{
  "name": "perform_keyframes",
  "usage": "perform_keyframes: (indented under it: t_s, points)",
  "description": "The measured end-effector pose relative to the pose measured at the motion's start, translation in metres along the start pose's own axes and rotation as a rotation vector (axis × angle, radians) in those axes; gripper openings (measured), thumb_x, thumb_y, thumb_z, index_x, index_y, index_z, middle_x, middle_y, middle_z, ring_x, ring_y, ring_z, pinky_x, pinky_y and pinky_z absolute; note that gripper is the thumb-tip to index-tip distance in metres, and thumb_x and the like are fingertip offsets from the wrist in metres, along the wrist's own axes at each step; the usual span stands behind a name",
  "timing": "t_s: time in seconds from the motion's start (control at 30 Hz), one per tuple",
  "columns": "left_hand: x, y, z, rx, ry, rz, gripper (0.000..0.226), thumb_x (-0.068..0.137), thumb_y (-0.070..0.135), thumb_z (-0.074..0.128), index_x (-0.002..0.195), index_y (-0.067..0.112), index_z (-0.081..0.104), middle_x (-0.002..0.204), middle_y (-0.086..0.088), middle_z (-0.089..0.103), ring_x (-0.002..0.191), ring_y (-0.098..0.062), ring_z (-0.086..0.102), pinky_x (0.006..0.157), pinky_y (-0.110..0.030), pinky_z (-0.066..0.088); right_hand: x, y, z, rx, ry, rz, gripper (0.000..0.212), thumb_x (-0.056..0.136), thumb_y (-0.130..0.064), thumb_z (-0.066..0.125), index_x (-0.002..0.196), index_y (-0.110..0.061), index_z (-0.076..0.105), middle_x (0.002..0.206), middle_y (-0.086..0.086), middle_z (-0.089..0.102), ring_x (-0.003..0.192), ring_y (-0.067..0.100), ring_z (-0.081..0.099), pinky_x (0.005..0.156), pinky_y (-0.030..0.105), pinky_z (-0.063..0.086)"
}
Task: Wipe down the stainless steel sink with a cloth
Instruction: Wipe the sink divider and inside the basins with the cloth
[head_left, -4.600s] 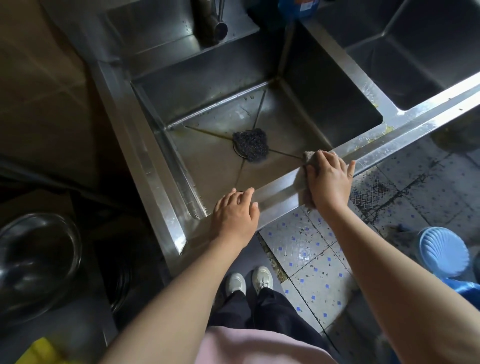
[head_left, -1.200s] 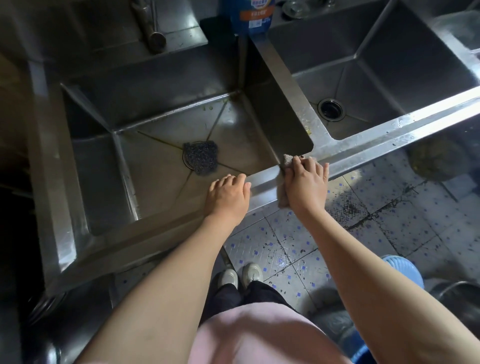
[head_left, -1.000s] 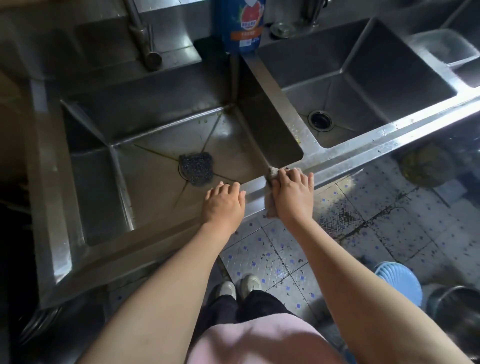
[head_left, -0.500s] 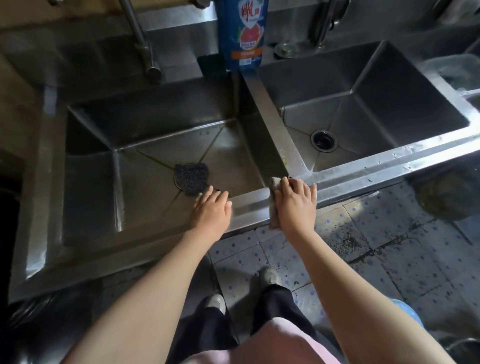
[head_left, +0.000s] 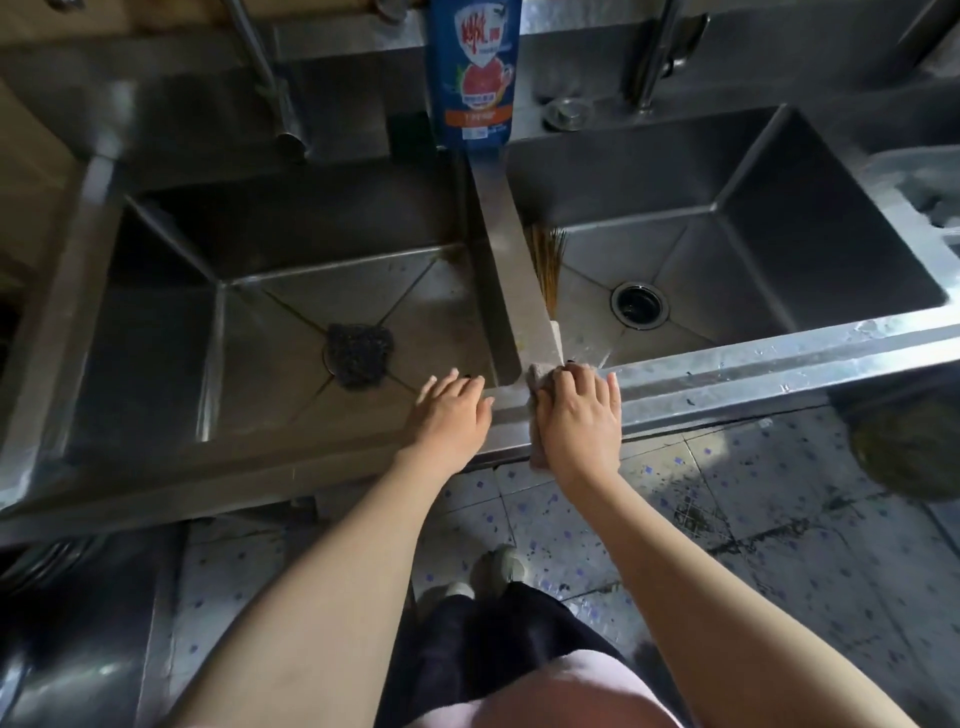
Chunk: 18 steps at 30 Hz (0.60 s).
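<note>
A stainless steel double sink (head_left: 753, 364) fills the upper view, with a left basin and a right basin split by a divider (head_left: 511, 270). My right hand (head_left: 579, 421) presses a small grey cloth (head_left: 537, 376) onto the front rim where the divider meets it; the cloth drapes over the rim's front face and is mostly hidden under my hand. My left hand (head_left: 449, 415) rests flat on the front rim just to the left, fingers straight, holding nothing.
A dark scouring pad (head_left: 358, 353) covers the left basin's drain. The right basin has an open drain (head_left: 639, 305) and a straw brush (head_left: 545, 265) against the divider. A blue detergent bottle (head_left: 472, 73) stands behind, between two faucets (head_left: 270, 88). Tiled floor lies below.
The view has swung rightward and upward, showing more of the right basin. My right hand with the cloth has slid along the front rim to the divider junction; my left hand followed.
</note>
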<state>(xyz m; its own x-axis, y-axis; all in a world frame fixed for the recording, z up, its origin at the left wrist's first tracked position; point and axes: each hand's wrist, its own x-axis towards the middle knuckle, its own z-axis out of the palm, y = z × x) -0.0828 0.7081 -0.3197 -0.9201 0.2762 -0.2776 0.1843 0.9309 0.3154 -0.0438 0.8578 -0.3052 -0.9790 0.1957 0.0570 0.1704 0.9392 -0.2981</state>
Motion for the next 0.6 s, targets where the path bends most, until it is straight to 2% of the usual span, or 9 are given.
perform_keyframes:
  t_s: [0.13,0.23,0.43,0.6]
  points:
    - [-0.001,-0.001,0.004,-0.002,0.030,-0.011,0.045,0.098,0.034,0.026,0.138,0.017,0.040,0.144,-0.002,0.042,0.138,-0.016,0.027,0.113,-0.033,0.011,-0.016,-0.011,-0.001,0.029,0.038,0.010,0.020,0.090,-0.019,0.052,0.099,-0.004,0.063,0.110,0.016,0.059,0.105,0.036,0.054,0.109,0.045,0.028]
    - [-0.002,0.000,0.002,0.004,0.070,-0.015,0.042,0.099,0.029,0.026,0.136,0.016,0.043,0.142,-0.003,0.045,0.136,-0.016,0.030,0.111,-0.030,0.012,-0.028,-0.028,0.004,0.053,0.043,-0.089,0.018,0.085,-0.017,0.060,0.096,-0.004,0.065,0.105,0.016,0.063,0.102,0.036,0.058,0.105,0.047,0.035]
    - [-0.004,-0.003,0.001,-0.013,0.083,-0.019,0.042,0.099,0.028,0.026,0.137,0.017,0.041,0.143,-0.002,0.043,0.137,-0.015,0.029,0.112,-0.030,0.012,-0.020,-0.020,0.004,0.039,0.038,-0.135,0.023,0.087,-0.020,0.061,0.103,-0.004,0.066,0.108,0.014,0.064,0.103,0.035,0.059,0.104,0.047,0.036]
    - [-0.001,-0.003,0.002,-0.035,0.074,-0.018,0.043,0.099,0.030,0.023,0.136,0.017,0.041,0.143,0.000,0.043,0.137,-0.015,0.029,0.112,-0.032,0.014,0.004,-0.004,-0.003,0.065,-0.028,-0.005,0.030,0.090,-0.024,0.056,0.112,-0.006,0.063,0.120,0.014,0.056,0.110,0.033,0.047,0.100,0.041,0.035]
